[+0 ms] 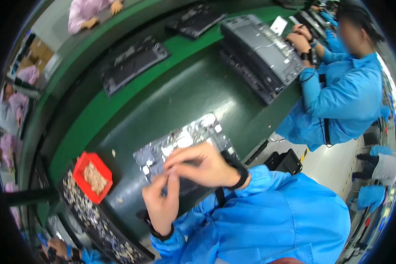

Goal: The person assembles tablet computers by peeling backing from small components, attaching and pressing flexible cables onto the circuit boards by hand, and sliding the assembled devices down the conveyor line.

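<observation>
My left hand (pixel 159 204) and my right hand (pixel 204 166) meet at the fingertips, both closed in a pinch. Whatever sits between the fingers, if anything, is too small and blurred to make out. Just beneath them lies an opened laptop base (pixel 191 135), dark grey with silver and white patches, partly covered by my hands. To the left of my hands stands a red bin (pixel 103 166) holding a heap of small tan pieces (pixel 93 178).
Many small tan and silver pieces (pixel 99 226) fill a long black tray at lower left. On the green belt beyond lie dark laptop parts (pixel 134 64). Stacked laptop cases (pixel 262 53) stand at far right, where a co-worker in blue (pixel 343 83) has both hands.
</observation>
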### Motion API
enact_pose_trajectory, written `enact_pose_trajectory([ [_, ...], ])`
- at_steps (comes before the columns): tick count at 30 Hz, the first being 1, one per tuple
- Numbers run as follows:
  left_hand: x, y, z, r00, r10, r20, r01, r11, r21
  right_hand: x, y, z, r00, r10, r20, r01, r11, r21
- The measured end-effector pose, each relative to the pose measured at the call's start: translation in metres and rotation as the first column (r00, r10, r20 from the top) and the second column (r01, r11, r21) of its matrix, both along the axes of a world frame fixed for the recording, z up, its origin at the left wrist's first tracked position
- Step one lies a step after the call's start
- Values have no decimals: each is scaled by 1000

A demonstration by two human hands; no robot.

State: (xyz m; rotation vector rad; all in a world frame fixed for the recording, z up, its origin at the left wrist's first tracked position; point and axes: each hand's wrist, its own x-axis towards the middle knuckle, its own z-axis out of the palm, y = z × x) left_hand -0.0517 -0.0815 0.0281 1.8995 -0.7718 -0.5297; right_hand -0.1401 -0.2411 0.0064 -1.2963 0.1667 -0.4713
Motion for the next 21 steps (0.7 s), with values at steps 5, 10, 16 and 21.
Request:
enact_pose_trajectory([
  [5, 45, -51, -25, 765, -207, 610, 84, 971, 225, -53, -53, 2, 966, -248, -71, 225, 945, -236],
  [10, 27, -17, -17, 842, -346, 413, 118, 866, 486, -100, -71, -7, 830, -414, -373, 293, 894, -340],
  [16, 4, -32, -28, 768, -396, 502, 312, 918, 247, -86, -53, -17, 744, -403, -534, 263, 910, -320],
  [21, 3, -43, -38, 720, -444, 533, 355, 896, 267, -74, -49, -21, 783, -428, -452, 193, 857, -477],
])
